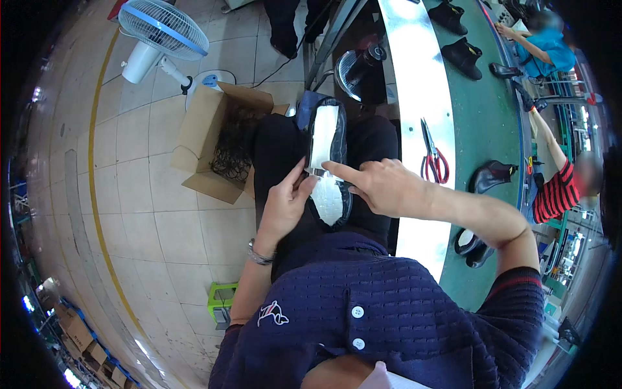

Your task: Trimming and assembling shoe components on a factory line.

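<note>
A black shoe (334, 139) lies bottom up across my lap, its toe-to-heel length pointing away from me. Two pale pieces cover its underside, with a small shiny bit at the narrow middle between them. My left hand (287, 202) grips the shoe's left edge at the middle, thumb on the underside. From the right, my right hand (382, 185) reaches over it, index finger stretched onto the middle of the underside. Its other fingers are curled, with a fingertip at the shoe's right edge. Red-handled pliers (435, 165) rest on the white ledge to the right.
A cardboard box (201, 126) of dark stringy material stands on the floor at left, near a fan (165, 32). On the right, a green conveyor (476, 123) carries several black boots (461, 58) beside the white ledge (421, 78). Two people work across it.
</note>
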### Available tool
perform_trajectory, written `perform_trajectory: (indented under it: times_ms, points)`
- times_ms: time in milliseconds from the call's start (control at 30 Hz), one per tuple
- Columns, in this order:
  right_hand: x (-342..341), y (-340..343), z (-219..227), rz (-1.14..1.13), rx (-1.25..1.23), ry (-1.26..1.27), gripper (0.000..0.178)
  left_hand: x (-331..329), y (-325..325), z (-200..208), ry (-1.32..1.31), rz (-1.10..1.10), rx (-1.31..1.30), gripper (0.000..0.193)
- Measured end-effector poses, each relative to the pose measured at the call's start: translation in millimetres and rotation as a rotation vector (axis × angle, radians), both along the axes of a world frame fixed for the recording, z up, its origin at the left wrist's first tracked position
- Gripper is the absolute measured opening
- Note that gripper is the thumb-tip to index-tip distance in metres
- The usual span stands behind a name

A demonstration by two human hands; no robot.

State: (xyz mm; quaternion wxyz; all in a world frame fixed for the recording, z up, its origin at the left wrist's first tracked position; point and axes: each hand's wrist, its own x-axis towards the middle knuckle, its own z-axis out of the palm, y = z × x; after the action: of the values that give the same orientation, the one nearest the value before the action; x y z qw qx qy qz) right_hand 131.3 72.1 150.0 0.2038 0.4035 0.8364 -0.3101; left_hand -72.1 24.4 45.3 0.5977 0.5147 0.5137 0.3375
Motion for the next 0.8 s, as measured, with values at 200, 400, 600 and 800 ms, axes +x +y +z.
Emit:
perform_trajectory:
  times_ms: [200,400,600,800]
  points:
    - [6.2,-15.4,-3.6,-0.104,0.083,0.121,0.061,21.1,30.4,-40.6,-1.105,0.049,-0.595,0.069]
    - [2.3,25.9,28.4,0.09,-0.017,-0.053,0.058,29.9,34.7,-30.8,-0.855,0.082,-0.388,0.07]
    - [9.1,65.5,-8.3,0.153,0.399,0.091,0.059,24.4,34.6,-23.2,-0.662,0.016,-0.41,0.074]
    - [3.5,60.0,-2.1,0.195,0.406,0.161,0.066,10.5,37.1,-23.4,-0.664,-0.005,-0.418,0.079]
